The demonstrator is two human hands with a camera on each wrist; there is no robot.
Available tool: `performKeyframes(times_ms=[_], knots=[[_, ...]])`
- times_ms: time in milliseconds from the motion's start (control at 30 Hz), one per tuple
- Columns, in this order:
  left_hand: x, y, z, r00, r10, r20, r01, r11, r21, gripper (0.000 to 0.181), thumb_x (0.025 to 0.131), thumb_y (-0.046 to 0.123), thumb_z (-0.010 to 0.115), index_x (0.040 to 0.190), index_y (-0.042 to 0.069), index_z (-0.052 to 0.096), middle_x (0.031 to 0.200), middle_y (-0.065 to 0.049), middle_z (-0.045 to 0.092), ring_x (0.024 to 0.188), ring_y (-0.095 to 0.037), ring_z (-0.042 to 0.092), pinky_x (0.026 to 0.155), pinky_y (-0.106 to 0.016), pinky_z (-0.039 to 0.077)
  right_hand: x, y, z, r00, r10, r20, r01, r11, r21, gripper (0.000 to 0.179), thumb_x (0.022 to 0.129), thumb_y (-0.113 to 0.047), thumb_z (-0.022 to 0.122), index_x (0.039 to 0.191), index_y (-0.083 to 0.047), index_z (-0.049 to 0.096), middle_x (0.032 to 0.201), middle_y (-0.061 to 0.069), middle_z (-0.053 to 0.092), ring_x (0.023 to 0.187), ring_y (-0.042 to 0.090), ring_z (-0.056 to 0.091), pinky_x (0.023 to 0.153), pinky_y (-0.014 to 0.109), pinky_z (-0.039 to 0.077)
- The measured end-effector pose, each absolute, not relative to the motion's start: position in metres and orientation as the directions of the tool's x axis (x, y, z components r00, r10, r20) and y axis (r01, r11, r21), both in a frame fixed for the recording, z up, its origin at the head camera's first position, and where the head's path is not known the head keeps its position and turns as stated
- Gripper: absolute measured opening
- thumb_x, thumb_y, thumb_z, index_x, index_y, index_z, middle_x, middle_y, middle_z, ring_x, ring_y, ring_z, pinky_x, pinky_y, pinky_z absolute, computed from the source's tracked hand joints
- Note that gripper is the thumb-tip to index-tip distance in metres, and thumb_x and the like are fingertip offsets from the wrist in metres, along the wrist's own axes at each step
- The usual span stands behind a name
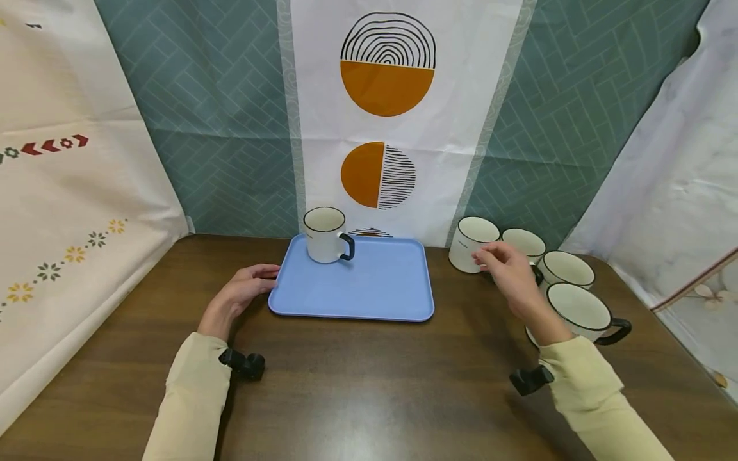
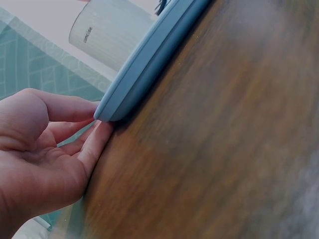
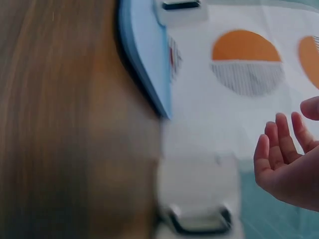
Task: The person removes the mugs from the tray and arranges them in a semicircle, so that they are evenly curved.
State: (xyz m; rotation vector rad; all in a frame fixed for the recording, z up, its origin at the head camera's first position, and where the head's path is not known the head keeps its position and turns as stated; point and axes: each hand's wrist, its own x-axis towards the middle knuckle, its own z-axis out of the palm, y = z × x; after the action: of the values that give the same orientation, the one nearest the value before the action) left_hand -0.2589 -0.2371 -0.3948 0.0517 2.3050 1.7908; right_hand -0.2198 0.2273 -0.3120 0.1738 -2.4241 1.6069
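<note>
At the left edge of a light-blue tray, my left hand pinches the rim between thumb and fingers, as the left wrist view shows. A white enamel mug with a dark rim and handle stands upright at the tray's back left. My right hand hovers in front of several similar mugs at the right, its fingers loosely bent and holding nothing. Nearest it is the leftmost mug of that group. In the right wrist view the right hand appears apart from the blurred mug.
Other white mugs stand close together on the right of the brown wooden table, one handle pointing right. A patterned cloth hangs behind the table. Pale cloths flank both sides.
</note>
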Motion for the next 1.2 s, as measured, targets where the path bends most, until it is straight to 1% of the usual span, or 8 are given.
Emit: performKeyframes(times_ms=[133, 200, 300, 533, 700, 833, 1033, 1200], knots=[[-0.259, -0.238, -0.395, -0.977, 0.156, -0.146, -0.101, 0.262, 0.960, 0.051, 0.096, -0.001, 0.049, 0.142, -0.014, 0.032, 0.143, -0.032, 0.035, 0.128, -0.038, 0.039, 0.108, -0.045, 0.033, -0.240, 0.194, -0.326, -0.982, -0.018, 0.187, -0.182, 0.342, -0.922, 0.025, 0.097, -0.012, 0.055, 0.107, 0.011, 0.058, 0.101, 0.016, 0.064, 0.088, 0.011, 0.059, 0.080, 0.024, 0.049], [-0.259, -0.238, -0.395, -0.978, 0.155, -0.141, -0.096, 0.269, 0.958, 0.051, 0.095, -0.001, 0.050, 0.142, -0.014, 0.032, 0.142, -0.032, 0.036, 0.127, -0.037, 0.040, 0.107, -0.043, 0.035, -0.250, 0.179, -0.332, -0.986, -0.028, 0.166, -0.166, 0.329, -0.930, 0.023, 0.096, -0.010, 0.056, 0.104, 0.011, 0.058, 0.101, 0.019, 0.064, 0.090, 0.018, 0.060, 0.079, 0.026, 0.050], [-0.259, -0.238, -0.395, -0.978, 0.152, -0.142, -0.097, 0.270, 0.958, 0.051, 0.095, -0.001, 0.050, 0.141, -0.014, 0.033, 0.142, -0.032, 0.037, 0.126, -0.037, 0.041, 0.107, -0.043, 0.035, -0.262, 0.160, -0.338, -0.990, -0.039, 0.137, -0.142, 0.301, -0.943, 0.021, 0.095, -0.009, 0.056, 0.103, 0.009, 0.059, 0.100, 0.020, 0.064, 0.091, 0.024, 0.060, 0.080, 0.029, 0.051], [-0.259, -0.238, -0.395, -0.978, 0.146, -0.150, -0.106, 0.274, 0.956, 0.050, 0.096, -0.001, 0.049, 0.141, -0.014, 0.033, 0.142, -0.032, 0.036, 0.128, -0.039, 0.039, 0.109, -0.046, 0.032, -0.281, 0.123, -0.339, -0.996, -0.058, 0.067, -0.078, 0.230, -0.970, 0.020, 0.094, -0.011, 0.057, 0.103, 0.007, 0.060, 0.102, 0.017, 0.063, 0.103, 0.035, 0.059, 0.093, 0.043, 0.048], [-0.259, -0.237, -0.394, -0.978, 0.144, -0.150, -0.106, 0.277, 0.955, 0.050, 0.096, -0.001, 0.049, 0.141, -0.014, 0.032, 0.141, -0.033, 0.036, 0.127, -0.040, 0.039, 0.109, -0.047, 0.032, -0.292, 0.100, -0.339, -0.996, -0.087, 0.022, -0.039, 0.196, -0.980, 0.029, 0.096, -0.015, 0.056, 0.113, 0.009, 0.060, 0.111, 0.021, 0.063, 0.110, 0.036, 0.057, 0.097, 0.042, 0.046], [-0.259, -0.238, -0.393, -0.979, 0.147, -0.143, -0.099, 0.275, 0.956, 0.051, 0.096, -0.001, 0.050, 0.141, -0.015, 0.032, 0.141, -0.033, 0.036, 0.127, -0.040, 0.039, 0.108, -0.047, 0.032, -0.298, 0.081, -0.342, -0.995, -0.103, 0.015, -0.033, 0.175, -0.984, 0.037, 0.099, -0.019, 0.055, 0.120, 0.010, 0.059, 0.117, 0.024, 0.062, 0.111, 0.034, 0.057, 0.098, 0.039, 0.046], [-0.258, -0.240, -0.393, -0.979, 0.149, -0.142, -0.098, 0.270, 0.958, 0.052, 0.096, -0.001, 0.050, 0.142, -0.015, 0.031, 0.142, -0.033, 0.035, 0.128, -0.040, 0.039, 0.108, -0.047, 0.033, -0.305, 0.051, -0.351, -0.997, -0.060, 0.043, -0.054, 0.196, -0.979, 0.038, 0.100, -0.023, 0.054, 0.121, 0.008, 0.062, 0.114, 0.019, 0.066, 0.109, 0.029, 0.060, 0.095, 0.036, 0.047], [-0.259, -0.239, -0.394, -0.978, 0.151, -0.146, -0.102, 0.268, 0.958, 0.051, 0.096, -0.001, 0.050, 0.141, -0.014, 0.033, 0.142, -0.032, 0.036, 0.128, -0.039, 0.039, 0.109, -0.047, 0.032, -0.306, 0.030, -0.356, -0.999, -0.003, 0.048, -0.048, 0.214, -0.976, 0.043, 0.101, -0.034, 0.050, 0.119, 0.001, 0.066, 0.116, 0.015, 0.065, 0.110, 0.028, 0.058, 0.096, 0.038, 0.044]])
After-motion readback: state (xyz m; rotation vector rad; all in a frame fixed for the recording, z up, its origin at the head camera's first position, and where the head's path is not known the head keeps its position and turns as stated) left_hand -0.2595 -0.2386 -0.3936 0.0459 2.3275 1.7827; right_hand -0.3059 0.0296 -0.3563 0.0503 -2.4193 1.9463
